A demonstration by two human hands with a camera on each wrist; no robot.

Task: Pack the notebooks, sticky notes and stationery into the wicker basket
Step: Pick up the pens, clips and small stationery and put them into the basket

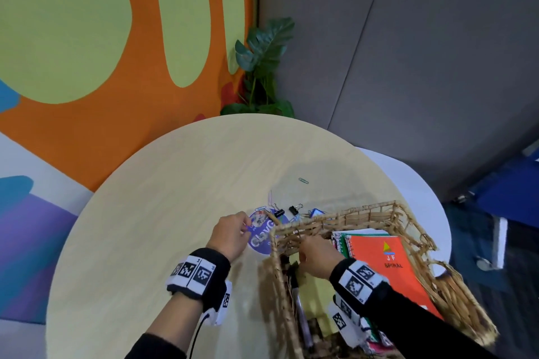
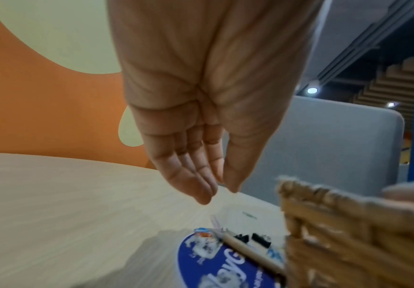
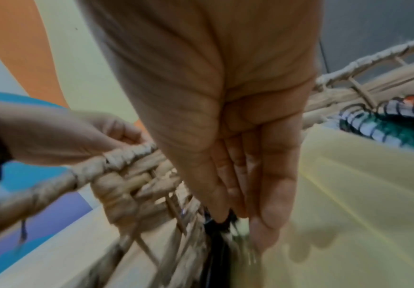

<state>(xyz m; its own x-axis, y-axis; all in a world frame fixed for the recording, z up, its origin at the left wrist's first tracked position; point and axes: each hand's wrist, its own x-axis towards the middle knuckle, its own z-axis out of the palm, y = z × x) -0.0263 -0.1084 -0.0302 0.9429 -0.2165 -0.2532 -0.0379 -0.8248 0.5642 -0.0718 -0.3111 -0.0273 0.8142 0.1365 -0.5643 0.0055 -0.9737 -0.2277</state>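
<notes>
The wicker basket stands on the right of the round table and holds an orange spiral notebook, a green one, a yellow sheet and a dark marker. My right hand reaches inside along the left wall, fingers straight, tips at the blurred marker. My left hand hovers open and empty over a blue round disc beside the basket's corner. Two black binder clips lie past the disc.
A thin wooden stick lies across the disc against the basket. Loose paper clips sit farther out on the table. A potted plant stands behind the table, and a white table is behind the basket.
</notes>
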